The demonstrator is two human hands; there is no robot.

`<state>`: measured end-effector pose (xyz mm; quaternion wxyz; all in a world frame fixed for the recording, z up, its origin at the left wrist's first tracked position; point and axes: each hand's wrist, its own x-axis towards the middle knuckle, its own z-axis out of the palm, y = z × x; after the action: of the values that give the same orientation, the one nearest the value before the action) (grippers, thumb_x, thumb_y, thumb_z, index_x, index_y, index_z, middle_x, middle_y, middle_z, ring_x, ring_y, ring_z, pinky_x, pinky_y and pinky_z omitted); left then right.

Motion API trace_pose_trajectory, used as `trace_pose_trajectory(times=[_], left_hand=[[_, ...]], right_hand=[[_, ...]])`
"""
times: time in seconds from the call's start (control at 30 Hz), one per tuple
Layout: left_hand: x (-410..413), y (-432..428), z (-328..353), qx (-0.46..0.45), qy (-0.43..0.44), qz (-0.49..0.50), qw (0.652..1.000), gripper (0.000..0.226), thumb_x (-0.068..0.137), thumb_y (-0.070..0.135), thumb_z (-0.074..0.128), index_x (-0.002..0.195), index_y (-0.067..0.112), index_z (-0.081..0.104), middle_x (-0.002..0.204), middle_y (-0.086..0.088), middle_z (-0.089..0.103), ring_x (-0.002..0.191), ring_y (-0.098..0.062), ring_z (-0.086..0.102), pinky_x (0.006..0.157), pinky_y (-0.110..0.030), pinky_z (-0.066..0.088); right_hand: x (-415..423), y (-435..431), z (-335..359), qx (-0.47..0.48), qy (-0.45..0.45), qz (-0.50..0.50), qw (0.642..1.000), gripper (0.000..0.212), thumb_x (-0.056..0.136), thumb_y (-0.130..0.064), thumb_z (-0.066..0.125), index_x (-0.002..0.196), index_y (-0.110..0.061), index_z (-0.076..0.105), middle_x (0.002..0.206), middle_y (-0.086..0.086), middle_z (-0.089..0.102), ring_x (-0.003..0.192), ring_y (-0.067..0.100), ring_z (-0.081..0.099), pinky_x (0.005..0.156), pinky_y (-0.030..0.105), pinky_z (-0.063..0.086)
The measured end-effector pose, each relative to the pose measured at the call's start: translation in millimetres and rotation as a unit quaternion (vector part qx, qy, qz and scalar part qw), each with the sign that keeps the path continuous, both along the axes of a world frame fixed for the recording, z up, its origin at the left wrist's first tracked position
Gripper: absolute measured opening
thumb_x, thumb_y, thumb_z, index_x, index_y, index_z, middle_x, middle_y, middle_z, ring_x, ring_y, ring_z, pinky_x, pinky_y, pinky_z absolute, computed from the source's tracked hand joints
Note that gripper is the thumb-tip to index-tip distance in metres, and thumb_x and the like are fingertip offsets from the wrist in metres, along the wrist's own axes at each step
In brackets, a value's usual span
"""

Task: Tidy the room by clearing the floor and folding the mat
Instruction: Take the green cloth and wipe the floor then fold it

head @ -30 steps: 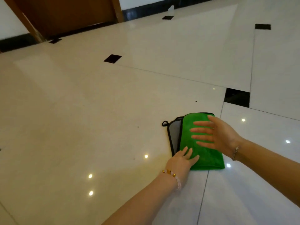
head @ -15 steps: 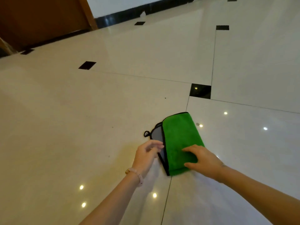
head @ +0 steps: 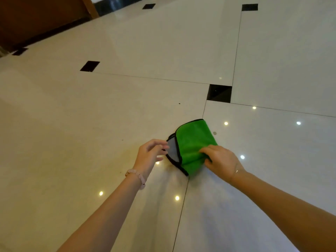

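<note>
Mat (head: 192, 140), green, folded over its grey lining, lies on the floor (head: 109, 115) just nearer than a black inset tile (head: 219, 93). The right hand (head: 221, 160) pinches its near edge, apparently to gather it, and the left hand (head: 151, 155), fingers loosely spread, steadies the grey side.

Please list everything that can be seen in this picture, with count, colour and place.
mat: one, green, grey underside, black edging; folded on the floor, centre.
floor: one, glossy cream tiles, everywhere.
inset tiles: five, black, at tile corners.
door: one, brown, top left.
bracelets: two; pink beads, left wrist; thin, right wrist.
left hand: one, fingertips at the mat's grey edge; grip unclear.
right hand: one, grips the mat's near edge.
</note>
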<state>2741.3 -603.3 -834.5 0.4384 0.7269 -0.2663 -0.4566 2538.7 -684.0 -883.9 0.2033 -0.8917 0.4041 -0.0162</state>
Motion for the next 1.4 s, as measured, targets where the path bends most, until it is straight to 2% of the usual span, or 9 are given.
trace_pose_trajectory(times=[0.13, 0.3, 0.47, 0.6, 0.73, 0.93, 1.0, 1.1, 1.4], left_hand=[[-23.6, -10.0, 78.6, 0.019, 0.038, -0.012, 0.999, 0.019, 0.092, 0.007, 0.051, 0.086, 0.014, 0.067, 0.090, -0.005, 0.068, 0.084, -0.019, 0.065, 0.076, -0.032, 0.049], [-51.0, -16.7, 225.9, 0.015, 0.075, 0.007, 0.997, 0.022, 0.094, 0.005, 0.046, 0.088, 0.012, 0.066, 0.086, -0.006, 0.068, 0.080, -0.019, 0.065, 0.065, -0.023, 0.053], [-90.4, -18.5, 404.2, 0.009, 0.104, -0.009, 0.994, 0.020, 0.094, 0.008, 0.047, 0.090, 0.012, 0.066, 0.090, -0.007, 0.068, 0.088, -0.024, 0.065, 0.073, -0.029, 0.052], [-118.8, -12.9, 537.9, 0.011, 0.139, -0.003, 0.990, 0.020, 0.095, 0.011, 0.047, 0.094, 0.013, 0.067, 0.097, -0.009, 0.069, 0.091, -0.024, 0.066, 0.075, -0.030, 0.052], [-144.5, 5.9, 632.8, -0.014, 0.150, -0.063, 0.987, 0.020, 0.096, 0.016, 0.046, 0.100, 0.011, 0.065, 0.098, -0.009, 0.069, 0.092, -0.023, 0.066, 0.076, -0.030, 0.053], [-177.1, 19.8, 707.6, -0.057, 0.148, -0.145, 0.977, 0.023, 0.098, 0.019, 0.043, 0.099, 0.013, 0.065, 0.096, -0.006, 0.069, 0.092, -0.022, 0.066, 0.079, -0.031, 0.053], [-193.7, 22.2, 722.0, -0.057, 0.145, -0.180, 0.971, 0.024, 0.098, 0.019, 0.042, 0.100, 0.013, 0.065, 0.096, -0.006, 0.069, 0.093, -0.022, 0.065, 0.080, -0.032, 0.053], [-228.7, 25.6, 739.9, -0.056, 0.149, -0.231, 0.960, 0.023, 0.098, 0.019, 0.042, 0.098, 0.014, 0.065, 0.096, -0.005, 0.069, 0.092, -0.021, 0.065, 0.084, -0.035, 0.052], [-355.4, 51.5, 766.7, -0.045, 0.174, -0.346, 0.921, 0.023, 0.097, 0.021, 0.045, 0.103, 0.010, 0.064, 0.097, -0.007, 0.069, 0.093, -0.022, 0.066, 0.084, -0.036, 0.053]], right_hand=[[-0.6, -11.9, 102.7, 0.068, -0.094, -0.119, 0.986, 0.032, 0.093, -0.019, 0.049, 0.124, -0.020, 0.057, 0.116, 0.000, 0.062, 0.103, 0.020, 0.058, 0.086, 0.035, 0.049], [-32.5, -6.9, 259.2, 0.156, -0.134, -0.209, 0.956, 0.030, 0.095, -0.022, 0.047, 0.123, -0.024, 0.057, 0.110, -0.003, 0.064, 0.092, 0.011, 0.055, 0.077, 0.021, 0.044], [-74.7, 20.1, 436.0, 0.229, -0.189, -0.275, 0.914, 0.030, 0.096, -0.019, 0.047, 0.124, -0.021, 0.056, 0.108, -0.004, 0.061, 0.094, 0.009, 0.053, 0.070, 0.011, 0.040], [-114.8, 47.9, 568.9, 0.236, -0.236, -0.352, 0.874, 0.028, 0.096, -0.020, 0.049, 0.122, -0.020, 0.058, 0.108, -0.002, 0.063, 0.096, 0.013, 0.058, 0.074, 0.019, 0.046], [-146.5, 76.3, 669.9, 0.248, -0.320, -0.435, 0.804, 0.025, 0.095, -0.018, 0.052, 0.117, -0.016, 0.062, 0.105, 0.002, 0.065, 0.096, 0.017, 0.061, 0.073, 0.022, 0.049], [-180.1, 118.8, 752.4, 0.215, -0.386, -0.494, 0.748, 0.024, 0.096, -0.017, 0.049, 0.118, -0.014, 0.060, 0.102, 0.002, 0.064, 0.090, 0.013, 0.060, 0.067, 0.016, 0.047], [-191.8, 132.3, 770.0, 0.205, -0.399, -0.507, 0.736, 0.023, 0.096, -0.016, 0.049, 0.117, -0.014, 0.061, 0.099, 0.001, 0.064, 0.089, 0.012, 0.060, 0.069, 0.018, 0.048], [-213.6, 150.9, 791.2, 0.179, -0.413, -0.527, 0.720, 0.025, 0.095, -0.016, 0.051, 0.117, -0.013, 0.062, 0.104, 0.005, 0.066, 0.096, 0.019, 0.062, 0.079, 0.027, 0.052], [-326.7, 214.8, 828.6, 0.076, -0.432, -0.602, 0.667, 0.020, 0.096, -0.015, 0.049, 0.112, -0.016, 0.061, 0.102, 0.002, 0.065, 0.092, 0.017, 0.061, 0.073, 0.020, 0.048]])
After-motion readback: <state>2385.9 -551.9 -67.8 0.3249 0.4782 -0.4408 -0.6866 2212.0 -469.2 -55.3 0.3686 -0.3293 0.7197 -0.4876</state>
